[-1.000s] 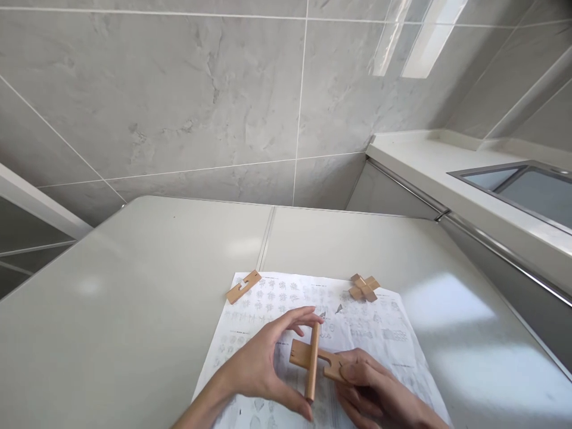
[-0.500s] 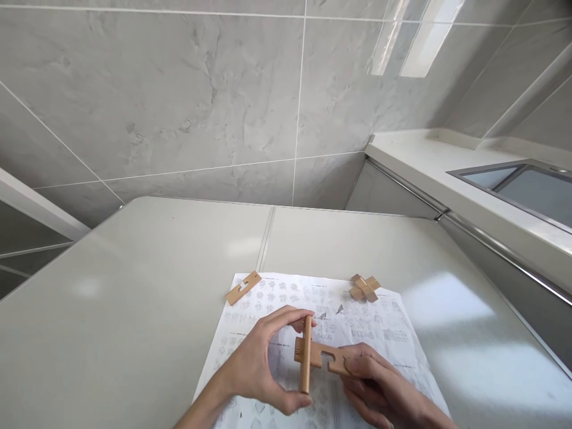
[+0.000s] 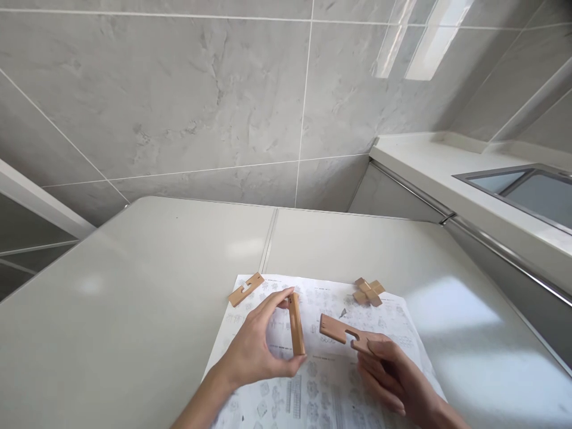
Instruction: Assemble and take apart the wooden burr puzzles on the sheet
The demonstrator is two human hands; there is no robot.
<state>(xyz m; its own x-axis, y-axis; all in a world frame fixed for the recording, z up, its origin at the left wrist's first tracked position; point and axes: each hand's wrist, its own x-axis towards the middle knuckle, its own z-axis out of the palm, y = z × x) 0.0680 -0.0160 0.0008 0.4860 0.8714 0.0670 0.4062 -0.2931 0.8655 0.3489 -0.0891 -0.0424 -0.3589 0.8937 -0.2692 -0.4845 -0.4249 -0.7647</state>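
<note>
My left hand [image 3: 257, 351] pinches a wooden puzzle bar [image 3: 295, 323] by its two ends, holding it nearly upright above the printed instruction sheet [image 3: 322, 381]. My right hand [image 3: 388, 372] grips one end of a second, notched wooden piece [image 3: 342, 332], which points left toward the bar. A small gap separates the two pieces. A loose notched piece [image 3: 243, 289] lies at the sheet's far left corner. A small assembled wooden cross [image 3: 369, 291] rests at the sheet's far right corner.
The sheet lies on a pale grey table [image 3: 134, 298] with a seam down its middle. Grey tiled wall rises behind it. To the right stands a white counter [image 3: 447, 173] with a steel sink [image 3: 527, 190].
The two pieces were crossed and joined; now they are apart. My left hand has carried the bar left and farther away, and my right hand holds the notched piece on its own.
</note>
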